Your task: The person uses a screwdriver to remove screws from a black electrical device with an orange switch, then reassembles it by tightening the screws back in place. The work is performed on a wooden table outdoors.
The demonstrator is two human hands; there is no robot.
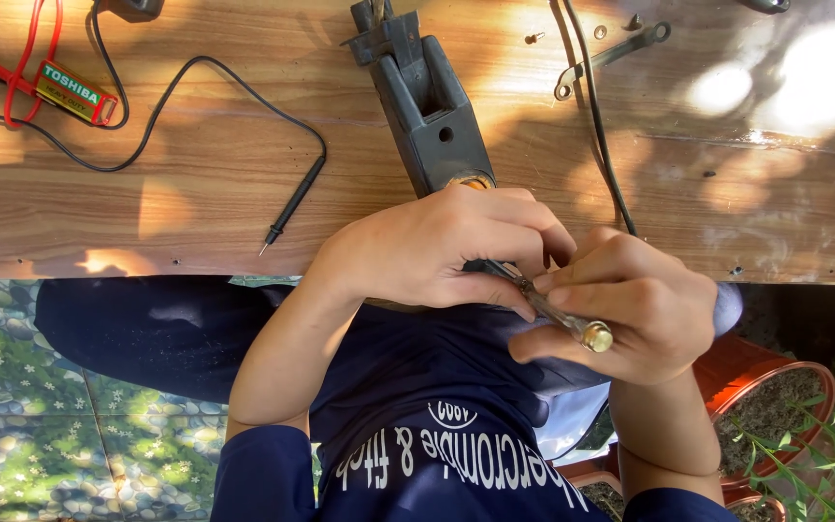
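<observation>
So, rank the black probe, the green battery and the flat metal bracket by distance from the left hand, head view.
From the left hand:
1. Black probe, just left of the hand on the table.
2. Flat metal bracket, up and right, near the far edge.
3. Green battery, far left, among red wires.

We wear a dark blue shirt (437,387) with short sleeves (263,474) and white letters across the front, below our hands. Our arms are bare from the sleeves to the hands. Our legs are in dark blue too.
</observation>
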